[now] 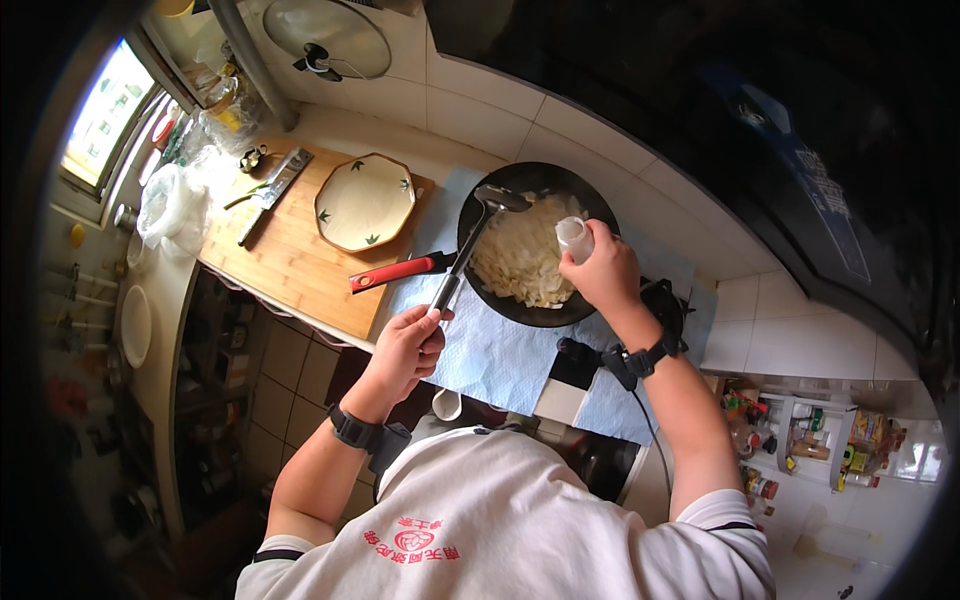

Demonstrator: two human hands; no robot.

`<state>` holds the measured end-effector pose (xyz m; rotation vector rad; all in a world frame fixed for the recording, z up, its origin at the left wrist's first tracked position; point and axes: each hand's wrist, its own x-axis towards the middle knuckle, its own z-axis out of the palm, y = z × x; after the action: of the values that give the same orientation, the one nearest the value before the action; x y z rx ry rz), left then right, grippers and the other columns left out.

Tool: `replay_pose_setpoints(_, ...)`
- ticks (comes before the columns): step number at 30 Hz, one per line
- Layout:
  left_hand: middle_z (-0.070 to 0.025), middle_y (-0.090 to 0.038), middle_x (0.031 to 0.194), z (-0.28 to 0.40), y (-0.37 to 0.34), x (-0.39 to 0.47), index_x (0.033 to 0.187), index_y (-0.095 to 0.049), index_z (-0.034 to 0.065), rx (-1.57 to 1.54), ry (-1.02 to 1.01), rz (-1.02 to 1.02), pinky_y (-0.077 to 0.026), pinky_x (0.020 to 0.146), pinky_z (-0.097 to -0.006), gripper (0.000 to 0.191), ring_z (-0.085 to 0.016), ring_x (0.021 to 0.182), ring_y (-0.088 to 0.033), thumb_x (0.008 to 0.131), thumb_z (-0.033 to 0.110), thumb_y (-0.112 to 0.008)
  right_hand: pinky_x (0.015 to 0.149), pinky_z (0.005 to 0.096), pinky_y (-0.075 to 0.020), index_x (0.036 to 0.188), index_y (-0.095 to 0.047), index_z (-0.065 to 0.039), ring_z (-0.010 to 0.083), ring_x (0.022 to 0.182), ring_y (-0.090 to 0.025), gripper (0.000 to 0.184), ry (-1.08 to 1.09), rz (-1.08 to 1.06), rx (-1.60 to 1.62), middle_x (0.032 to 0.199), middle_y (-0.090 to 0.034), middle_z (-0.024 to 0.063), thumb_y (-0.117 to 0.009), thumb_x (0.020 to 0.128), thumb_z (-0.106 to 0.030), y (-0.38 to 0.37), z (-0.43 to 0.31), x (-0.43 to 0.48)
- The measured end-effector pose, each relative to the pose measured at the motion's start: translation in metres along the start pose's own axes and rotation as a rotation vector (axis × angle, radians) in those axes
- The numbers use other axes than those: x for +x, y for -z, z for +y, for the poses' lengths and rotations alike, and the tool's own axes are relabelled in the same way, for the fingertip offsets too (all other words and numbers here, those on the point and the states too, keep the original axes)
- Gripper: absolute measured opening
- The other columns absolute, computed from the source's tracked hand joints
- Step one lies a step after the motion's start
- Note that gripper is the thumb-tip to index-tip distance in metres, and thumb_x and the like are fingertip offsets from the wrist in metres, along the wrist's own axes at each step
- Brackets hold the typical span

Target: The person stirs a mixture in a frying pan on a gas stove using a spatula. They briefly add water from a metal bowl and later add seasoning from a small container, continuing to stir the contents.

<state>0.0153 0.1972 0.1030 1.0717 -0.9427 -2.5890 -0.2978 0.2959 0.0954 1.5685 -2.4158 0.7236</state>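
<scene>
My left hand (409, 349) grips the handle of a metal ladle (471, 244), its bowl resting over the far left part of a black wok (495, 296). Pale, thinly sliced food (525, 262) covers much of the wok's bottom. Above the wok's right side, my right hand (609, 266) holds a small translucent white bottle (574, 236), tilted with its mouth toward the food. Whether anything flows from it cannot be seen. The wok's red and black handle (397, 271) points left, reaching over a wooden cutting board (300, 266).
An octagonal plate (365, 202) and a cleaver (277, 191) lie on the board. Blue paper sheets (487, 367) cover the stove around the wok. A glass lid (330, 37) hangs on the tiled wall. A dark range hood (675, 97) overhangs the right. Bottles and jars (814, 435) fill the right-hand rack.
</scene>
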Motion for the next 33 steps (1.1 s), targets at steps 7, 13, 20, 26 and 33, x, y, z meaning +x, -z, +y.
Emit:
replay_pose_setpoints(7,0.0073,-0.037,0.066,0.002,-0.002,0.004,0.11,-0.059,0.0058,-0.013,0.01,-0.025,-0.02,0.042,-0.0196,0.022,-0.002,0.049,-0.026,0.109,0.025,-0.047,0.076,0.0491,-0.0576,0.11,-0.063,-0.005,0.0408,0.084,-0.069,0.047,-0.042,-0.091,-0.076,0.089,-0.072,0.0202,-0.08,0.069,-0.02,0.016,0.03,-0.009)
replay_pose_setpoints(13,0.0072,-0.038,0.066,0.002,-0.003,0.008,0.11,-0.059,0.0059,-0.01,0.002,-0.03,-0.021,0.042,-0.0195,0.023,-0.002,0.049,-0.027,0.108,0.026,-0.049,0.073,0.0498,-0.0576,0.106,-0.063,-0.006,0.0412,0.078,-0.069,0.042,-0.154,-0.187,-0.16,0.079,-0.07,0.0197,-0.078,0.07,-0.021,0.03,0.039,-0.021)
replay_pose_setpoints(20,0.0074,-0.038,0.066,0.002,-0.005,0.009,0.11,-0.059,0.0056,-0.015,-0.006,-0.046,-0.021,0.042,-0.0192,0.023,-0.002,0.049,-0.027,0.108,0.026,-0.049,0.072,0.0492,-0.0578,0.111,-0.064,-0.007,0.041,0.081,-0.07,0.046,-0.146,-0.033,-0.074,0.085,-0.072,0.0205,-0.078,0.071,-0.026,0.02,0.03,0.005)
replay_pose_setpoints(26,0.0076,-0.037,0.066,0.006,-0.006,0.004,0.11,-0.059,0.0059,-0.032,-0.039,-0.026,-0.021,0.042,-0.0188,0.023,-0.001,0.049,-0.028,0.108,0.026,-0.049,0.076,0.0473,-0.0586,0.112,-0.065,-0.007,0.0403,0.086,-0.071,0.047,-0.219,-0.186,-0.099,0.091,-0.073,0.0213,-0.078,0.072,-0.027,-0.007,0.02,0.037)
replay_pose_setpoints(33,0.0074,-0.038,0.067,0.001,-0.005,-0.004,0.109,-0.06,0.0064,-0.042,-0.038,0.017,-0.021,0.042,-0.0183,0.022,-0.001,0.05,-0.027,0.108,0.026,-0.049,0.068,0.0482,-0.0591,0.097,-0.063,-0.005,0.04,0.075,-0.071,0.038,-0.109,-0.091,-0.173,0.078,-0.071,0.021,-0.078,0.07,-0.026,-0.011,0.047,0.036)
